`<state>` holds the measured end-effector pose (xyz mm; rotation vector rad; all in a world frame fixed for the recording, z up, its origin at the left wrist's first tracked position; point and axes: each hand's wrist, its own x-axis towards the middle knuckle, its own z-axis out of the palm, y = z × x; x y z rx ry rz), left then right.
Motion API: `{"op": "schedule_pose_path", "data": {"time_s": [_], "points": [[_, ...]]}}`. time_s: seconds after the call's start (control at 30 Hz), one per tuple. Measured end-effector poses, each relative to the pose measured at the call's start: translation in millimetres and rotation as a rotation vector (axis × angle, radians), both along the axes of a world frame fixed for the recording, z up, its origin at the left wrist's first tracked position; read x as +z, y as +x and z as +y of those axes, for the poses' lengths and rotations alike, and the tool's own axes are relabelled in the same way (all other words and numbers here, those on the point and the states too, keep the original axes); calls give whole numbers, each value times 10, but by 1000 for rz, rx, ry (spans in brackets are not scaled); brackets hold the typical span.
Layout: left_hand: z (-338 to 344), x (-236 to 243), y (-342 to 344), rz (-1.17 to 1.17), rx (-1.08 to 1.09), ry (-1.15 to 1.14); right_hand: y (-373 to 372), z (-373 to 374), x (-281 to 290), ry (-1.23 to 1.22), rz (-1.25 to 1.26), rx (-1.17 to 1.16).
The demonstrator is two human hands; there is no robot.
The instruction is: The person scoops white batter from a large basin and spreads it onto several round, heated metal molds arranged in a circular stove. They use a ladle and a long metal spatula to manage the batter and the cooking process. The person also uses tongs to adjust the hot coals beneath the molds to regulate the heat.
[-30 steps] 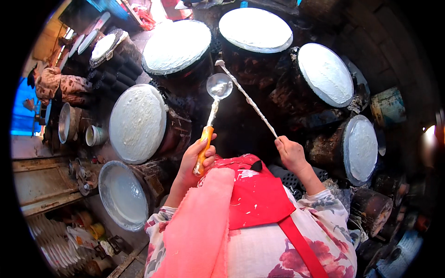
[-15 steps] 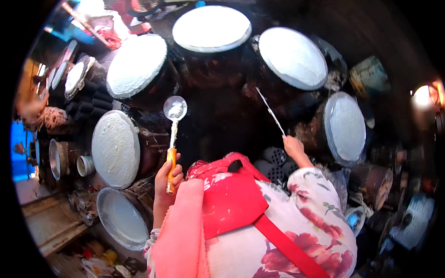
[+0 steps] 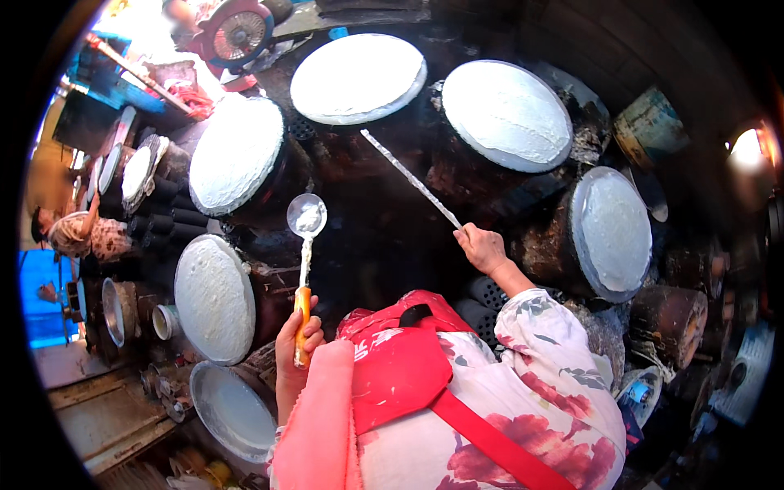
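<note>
My left hand (image 3: 291, 339) is closed around the orange handle of a ladle (image 3: 306, 260), held upright, with white paste in its round bowl and along its shaft. In my right hand (image 3: 487, 251) is a long thin stick (image 3: 412, 181) coated in white, slanting up to the left. Its tip is near the front edge of the back middle pan (image 3: 359, 79), which carries a white layer. Other round white-covered pans curve around me: back left (image 3: 237, 155), left (image 3: 215, 300), back right (image 3: 508, 116) and right (image 3: 611, 234). A paler pan (image 3: 234, 410) is at lower left.
Dark briquettes with holes (image 3: 483, 304) lie near my right forearm, and black cylinders (image 3: 173, 211) are stacked at left. A fan (image 3: 238, 37) stands at the back. Another person (image 3: 86, 233) is at far left. A worn bucket (image 3: 651, 131) is at far right.
My right hand has moved left and slightly up, swinging the stick toward the back middle pan. The view has shifted, and the ladle stays upright in my left hand.
</note>
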<state>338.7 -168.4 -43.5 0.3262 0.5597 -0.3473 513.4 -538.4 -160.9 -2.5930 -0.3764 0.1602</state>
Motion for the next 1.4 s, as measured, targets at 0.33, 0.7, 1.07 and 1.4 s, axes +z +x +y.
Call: {"op": "schedule_pose_path", "data": {"time_s": [0.33, 0.7, 1.07, 1.4], "points": [[73, 48, 216, 38, -23, 179, 179, 397, 121, 72, 80, -82], [274, -235, 1143, -40, -497, 71, -347, -480, 286, -155, -326, -713], [-81, 3, 1177, 96, -528, 233, 477, -1946, 415, -396, -32, -956], [-380, 37, 1318, 44, -575, 353, 488, -2529, 564, -89, -408, -1105]]}}
